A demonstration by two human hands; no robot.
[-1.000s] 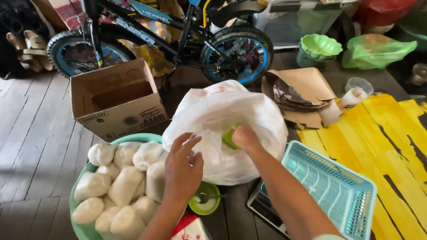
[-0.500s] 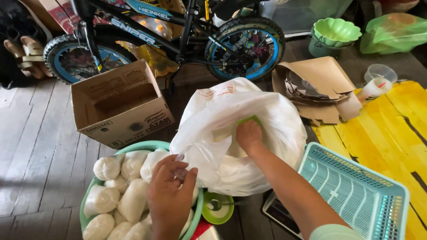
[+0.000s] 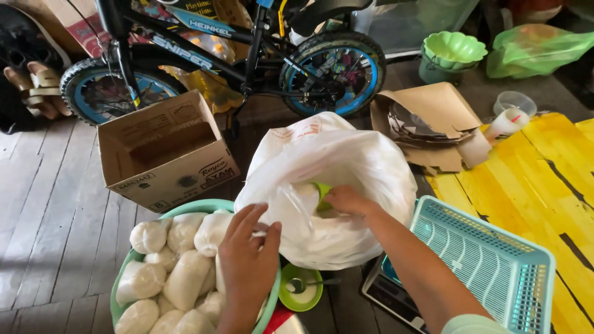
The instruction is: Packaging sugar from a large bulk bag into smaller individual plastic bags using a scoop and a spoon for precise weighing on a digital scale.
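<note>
A big white plastic sack (image 3: 346, 179) stands open in the middle. My right hand (image 3: 349, 201) reaches into its mouth and grips a small green scoop (image 3: 322, 195), only partly visible. My left hand (image 3: 247, 260) pinches the thin clear plastic at the sack's near edge, over a green basin (image 3: 204, 207). The basin is full of several small white filled bags (image 3: 179, 272).
A small green bowl with a spoon (image 3: 300, 291) sits below the sack. A teal plastic basket (image 3: 482, 266) rests on a scale at the right, by a yellow mat (image 3: 532, 179). An open cardboard box (image 3: 164, 151), a child's bicycle (image 3: 235, 55) and cardboard scraps (image 3: 433, 120) lie behind.
My left hand has moved from the bags in the basin up to the sack's edge and taken hold of the plastic. My right hand stays in the sack with the scoop.
</note>
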